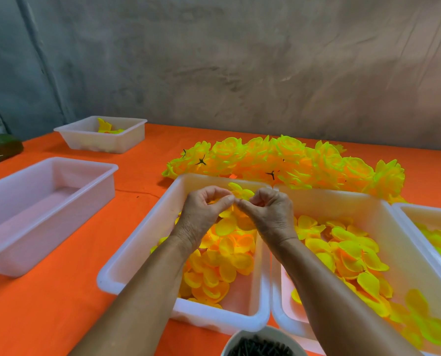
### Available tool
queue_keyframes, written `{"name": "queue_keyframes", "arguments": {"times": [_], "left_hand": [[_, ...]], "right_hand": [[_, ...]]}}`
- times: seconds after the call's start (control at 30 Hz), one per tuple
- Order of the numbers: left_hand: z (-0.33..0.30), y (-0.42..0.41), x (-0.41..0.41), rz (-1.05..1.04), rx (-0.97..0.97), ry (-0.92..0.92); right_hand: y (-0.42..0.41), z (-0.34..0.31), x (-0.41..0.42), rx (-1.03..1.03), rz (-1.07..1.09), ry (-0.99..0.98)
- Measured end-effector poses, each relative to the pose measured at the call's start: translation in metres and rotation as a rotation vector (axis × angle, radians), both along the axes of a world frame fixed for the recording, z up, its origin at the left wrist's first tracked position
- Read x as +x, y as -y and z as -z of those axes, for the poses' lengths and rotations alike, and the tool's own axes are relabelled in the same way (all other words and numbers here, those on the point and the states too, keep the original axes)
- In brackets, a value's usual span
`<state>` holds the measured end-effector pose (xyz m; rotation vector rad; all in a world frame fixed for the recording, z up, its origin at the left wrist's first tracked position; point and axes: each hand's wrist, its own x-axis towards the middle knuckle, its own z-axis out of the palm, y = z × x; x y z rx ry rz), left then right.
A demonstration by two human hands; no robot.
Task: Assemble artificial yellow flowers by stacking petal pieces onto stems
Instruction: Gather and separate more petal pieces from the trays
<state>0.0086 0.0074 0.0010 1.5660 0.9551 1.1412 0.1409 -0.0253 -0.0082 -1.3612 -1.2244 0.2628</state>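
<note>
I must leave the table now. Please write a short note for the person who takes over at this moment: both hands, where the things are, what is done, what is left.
Left hand and right hand: fingertips meet above the middle tray, pinching a yellow petal piece.
Petal pieces: loose in the middle tray and the right tray.
Stems: dark pieces in the bowl at the near edge.
Done: finished flowers lie behind the trays.
Left: many petals are still unstacked.
</note>
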Motion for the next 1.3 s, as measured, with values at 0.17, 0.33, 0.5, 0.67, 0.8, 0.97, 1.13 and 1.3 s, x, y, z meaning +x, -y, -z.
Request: {"name": "queue_keyframes", "arguments": {"times": [0.17,0.33,0.5,0.67,0.8,0.97,1.13,1.3], "left_hand": [[0.004,-0.005,-0.001,-0.085,0.18,-0.066],[0.007,-0.008,0.0,-0.116,0.196,-0.058],[0.005,-0.008,-0.001,-0.045,0.117,0.02],[0.005,-0.006,-0.003,0.034,-0.01,0.065],[0.001,-0.004,-0.006,0.131,-0.265,0.073],[-0.001,-0.01,-0.012,0.237,-0.569,0.099],[0.001,-0.014,-0.013,0.216,-0.717,0.192],[0.002,-0.018,-0.009,0.14,-0.593,0.329]], "right_hand": [[0.0,0.0,-0.001,0.02,0.01,0.062],[-0.001,0.003,-0.005,0.047,-0.016,0.112],[-0.002,0.005,-0.006,0.064,0.0,0.158],[-0.004,0.005,-0.008,0.092,0.002,0.222],[-0.004,0.004,-0.008,0.089,-0.049,0.19],[-0.003,0.004,-0.011,0.05,-0.141,0.19],[-0.003,0.001,-0.01,-0.029,-0.287,0.007],[-0.004,0.002,0.002,-0.018,-0.276,-0.338]]}}
